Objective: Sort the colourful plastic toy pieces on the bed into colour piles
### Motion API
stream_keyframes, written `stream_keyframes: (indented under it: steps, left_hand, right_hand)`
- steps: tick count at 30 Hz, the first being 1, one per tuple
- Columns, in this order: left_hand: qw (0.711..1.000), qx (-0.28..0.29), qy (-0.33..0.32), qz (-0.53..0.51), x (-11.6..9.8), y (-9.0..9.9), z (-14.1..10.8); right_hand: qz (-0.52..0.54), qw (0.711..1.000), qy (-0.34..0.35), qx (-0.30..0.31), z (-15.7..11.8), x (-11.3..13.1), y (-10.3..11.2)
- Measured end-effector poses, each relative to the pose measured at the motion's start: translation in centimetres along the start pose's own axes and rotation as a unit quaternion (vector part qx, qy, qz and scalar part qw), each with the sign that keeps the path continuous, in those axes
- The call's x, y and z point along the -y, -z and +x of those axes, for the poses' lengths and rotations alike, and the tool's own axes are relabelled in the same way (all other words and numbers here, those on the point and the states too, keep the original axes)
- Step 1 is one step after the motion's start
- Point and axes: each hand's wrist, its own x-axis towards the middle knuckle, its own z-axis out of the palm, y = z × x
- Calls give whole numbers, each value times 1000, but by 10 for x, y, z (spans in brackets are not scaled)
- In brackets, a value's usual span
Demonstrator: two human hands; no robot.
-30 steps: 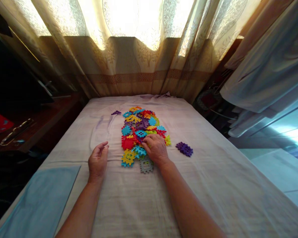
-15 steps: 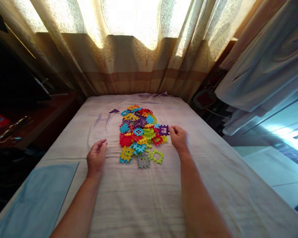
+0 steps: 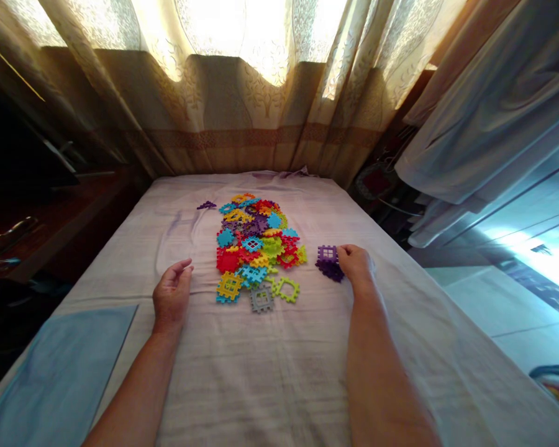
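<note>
Tile in purple, pinched in the right hand, close over a darker purple piece. Apparently little set apart so far, with much left in the mixed heap between there and the loosely spread, empty left hand.

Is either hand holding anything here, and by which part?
The right hand holds a purple window-patterned piece by its right edge; the left hand holds nothing visible.

A purple window-barred tile is held by one edge beside a darker purple tile.
</note>
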Motion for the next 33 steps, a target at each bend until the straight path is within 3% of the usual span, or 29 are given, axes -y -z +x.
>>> stream_keyframes:
  steps: [8, 14, 19, 25, 33]
  left_hand:
    - [1000, 3, 3, 6, -1, 1, 0]
    - [1000, 9, 2, -5, -3, 0, -1]
    - [1000, 9, 7, -5, -5, 0, -2]
    - [1000, 15, 11, -13, -1, 0, -1]
    - [1000, 19, 8, -13, 0, 1, -1]
  right_hand:
    - [-39, 999, -11, 22, 2, -8, -8]
    - [-15, 1000, -5, -20, -3, 1, -8]
    - [40, 991, 112, -64, -17, 31, -17]
    - [81, 951, 291, -64, -40, 69, -35]
    - [81, 912, 400, -28, -36, 132, -54]
